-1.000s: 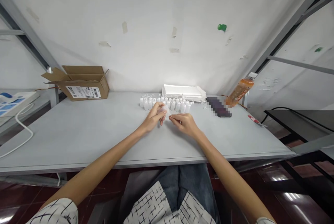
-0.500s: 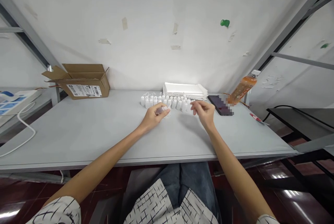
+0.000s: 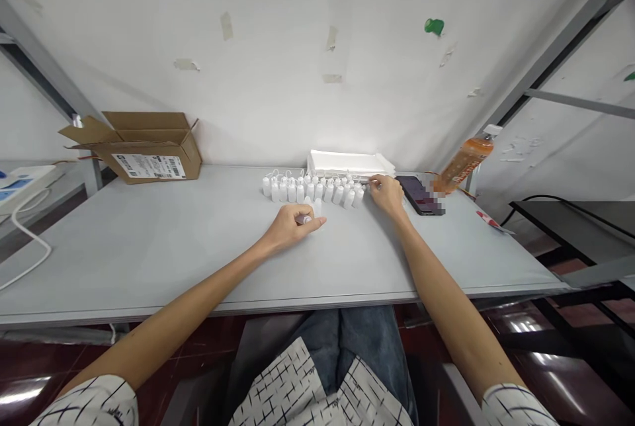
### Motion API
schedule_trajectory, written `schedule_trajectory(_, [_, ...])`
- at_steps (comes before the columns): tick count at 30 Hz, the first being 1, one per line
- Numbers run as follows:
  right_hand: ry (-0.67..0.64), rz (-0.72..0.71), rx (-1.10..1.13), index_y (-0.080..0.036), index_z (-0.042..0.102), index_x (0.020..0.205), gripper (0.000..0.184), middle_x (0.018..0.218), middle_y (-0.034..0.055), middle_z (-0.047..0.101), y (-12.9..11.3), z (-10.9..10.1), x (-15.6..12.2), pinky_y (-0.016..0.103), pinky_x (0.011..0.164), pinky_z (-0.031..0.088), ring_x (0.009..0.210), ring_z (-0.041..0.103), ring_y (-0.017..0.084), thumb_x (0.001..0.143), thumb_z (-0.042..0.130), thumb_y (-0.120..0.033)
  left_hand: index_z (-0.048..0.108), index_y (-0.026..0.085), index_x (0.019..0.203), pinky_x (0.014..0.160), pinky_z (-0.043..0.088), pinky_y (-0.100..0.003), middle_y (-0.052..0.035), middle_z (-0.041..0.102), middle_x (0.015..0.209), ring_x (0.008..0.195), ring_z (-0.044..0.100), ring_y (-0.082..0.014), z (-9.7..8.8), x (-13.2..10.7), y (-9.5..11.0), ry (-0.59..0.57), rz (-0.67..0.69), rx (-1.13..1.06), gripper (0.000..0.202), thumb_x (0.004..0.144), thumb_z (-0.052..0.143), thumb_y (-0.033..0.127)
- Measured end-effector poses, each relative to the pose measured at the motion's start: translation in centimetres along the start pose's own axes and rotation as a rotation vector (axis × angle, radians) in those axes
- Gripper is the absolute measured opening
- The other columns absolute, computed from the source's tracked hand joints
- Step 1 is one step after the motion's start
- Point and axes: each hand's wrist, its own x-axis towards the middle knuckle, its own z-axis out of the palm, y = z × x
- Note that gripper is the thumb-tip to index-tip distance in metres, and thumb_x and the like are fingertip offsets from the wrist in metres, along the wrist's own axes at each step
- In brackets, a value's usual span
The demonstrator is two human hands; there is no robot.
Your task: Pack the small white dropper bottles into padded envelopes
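My left hand [image 3: 292,227] is above the middle of the table, fingers curled around a small white bottle [image 3: 303,219] that shows between thumb and forefinger. Just beyond the fingertips is another white piece [image 3: 317,206], partly covered by the hand. Several small white bottles with thin white loops at their tops [image 3: 297,192] stand upright in close rows behind it. At the right end of those rows, my right hand [image 3: 387,194] has its fingertips together by the edge of a white stack [image 3: 347,163]; what they pinch, if anything, is hidden.
An open cardboard box [image 3: 153,155] stands at the back left. To the right lie a dark phone [image 3: 421,196] and a tilted bottle of orange drink [image 3: 466,163], with a red-and-white packet [image 3: 491,219] near the table's right edge. A white cable [image 3: 34,237] hangs at far left.
My right hand has reached farther back, from in front of the bottles to their right end by the white stack. My left hand has come slightly nearer, still holding its bottle. The view has shifted slightly.
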Motion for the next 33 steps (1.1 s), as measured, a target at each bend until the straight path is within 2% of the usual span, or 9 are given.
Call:
schedule_trajectory(3, [0.009, -0.033, -0.042, -0.023, 0.073, 0.110, 0.031, 0.104, 0.0087, 0.073, -0.3, 0.4, -0.2, 0.030, 0.074, 0.043, 0.094, 0.064, 0.025, 0.089, 0.049, -0.025, 0.041, 0.017, 0.055, 0.051, 0.023, -0.023, 0.0054, 0.035, 0.055, 0.051, 0.032, -0.0070, 0.1, 0.0, -0.1, -0.057, -0.026, -0.012, 0.042, 0.077, 0.067, 0.041])
schedule_trajectory(6, [0.035, -0.077, -0.056, -0.021, 0.074, 0.106, 0.030, 0.107, 0.0093, 0.072, -0.2, 0.6, -0.3, 0.029, 0.071, 0.041, 0.094, 0.063, 0.025, 0.090, 0.048, -0.025, 0.041, 0.017, 0.056, 0.046, 0.026, -0.021, 0.0070, 0.035, 0.052, 0.044, 0.035, -0.0058, 0.2, -0.1, -0.1, -0.175, -0.085, -0.055, 0.042, 0.074, 0.070, 0.041])
schedule_trajectory(10, [0.045, -0.092, -0.039, -0.019, 0.074, 0.102, 0.029, 0.106, 0.0100, 0.072, -0.1, 0.4, -0.6, 0.029, 0.070, 0.039, 0.092, 0.063, 0.024, 0.089, 0.048, -0.023, 0.047, 0.018, 0.062, 0.042, 0.034, -0.020, 0.0059, 0.047, 0.047, 0.040, 0.046, -0.0083, 0.3, -0.3, -0.2, -0.329, -0.174, -0.145, 0.038, 0.078, 0.069, 0.043])
schedule_trajectory(14, [0.027, -0.081, -0.040, -0.019, 0.073, 0.100, 0.026, 0.102, 0.0087, 0.074, 0.0, 0.0, -1.0, 0.029, 0.069, 0.039, 0.093, 0.063, 0.024, 0.088, 0.050, -0.024, 0.051, 0.017, 0.064, 0.040, 0.040, -0.021, 0.0017, 0.055, 0.043, 0.037, 0.051, -0.0107, 0.3, -0.3, -0.3, -0.409, -0.225, -0.217, 0.039, 0.083, 0.066, 0.047])
schedule_trajectory(18, [-0.066, -0.051, -0.052, -0.021, 0.072, 0.105, 0.027, 0.096, 0.0068, 0.075, -0.1, -0.7, -1.4, 0.029, 0.068, 0.039, 0.091, 0.065, 0.025, 0.087, 0.053, -0.024, 0.049, 0.017, 0.061, 0.037, 0.041, -0.021, -0.0004, 0.056, 0.041, 0.036, 0.053, -0.0119, 0.2, -0.4, -0.1, -0.452, -0.273, -0.228, 0.043, 0.081, 0.068, 0.051])
schedule_trajectory(25, [-0.163, -0.080, -0.117, -0.021, 0.074, 0.100, 0.026, 0.098, 0.0090, 0.075, -0.7, -1.5, -1.9, 0.029, 0.071, 0.041, 0.094, 0.065, 0.025, 0.085, 0.053, -0.023, 0.037, 0.020, 0.057, 0.030, 0.031, -0.017, 0.0031, 0.049, 0.035, 0.031, 0.050, -0.0106, 0.1, -0.6, 0.4, -0.500, -0.317, -0.231, 0.051, 0.079, 0.069, 0.055])
schedule_trajectory(29, [-0.195, -0.089, -0.137, -0.019, 0.075, 0.094, 0.023, 0.095, 0.0111, 0.075, -0.6, -1.7, -1.9, 0.030, 0.070, 0.042, 0.092, 0.066, 0.027, 0.082, 0.057, -0.024, 0.042, 0.019, 0.056, 0.031, 0.035, -0.019, 0.0007, 0.053, 0.038, 0.031, 0.051, -0.0115, 0.1, -0.6, 0.4, -0.536, -0.307, -0.240, 0.050, 0.083, 0.062, 0.056])
schedule_trajectory(31, [-0.180, -0.108, -0.110, -0.018, 0.075, 0.087, 0.019, 0.090, 0.0110, 0.075, -0.6, -2.1, -2.1, 0.030, 0.069, 0.043, 0.089, 0.067, 0.027, 0.079, 0.059, -0.023, 0.038, 0.020, 0.055, 0.031, 0.033, -0.019, 0.0033, 0.047, 0.036, 0.029, 0.047, -0.0106, 0.1, -0.6, 0.3, -0.512, -0.300, -0.220, 0.049, 0.084, 0.061, 0.053])
schedule_trajectory(33, [-0.132, -0.143, 0.055, -0.017, 0.074, 0.081, 0.015, 0.082, 0.0087, 0.073, -1.2, -2.7, -2.4, 0.029, 0.066, 0.044, 0.080, 0.067, 0.024, 0.078, 0.061, -0.024, 0.031, 0.022, 0.056, 0.032, 0.026, -0.019, 0.0078, 0.036, 0.034, 0.028, 0.040, -0.0081, 0.1, -0.5, 0.3, -0.430, -0.280, -0.183, 0.049, 0.082, 0.062, 0.048])
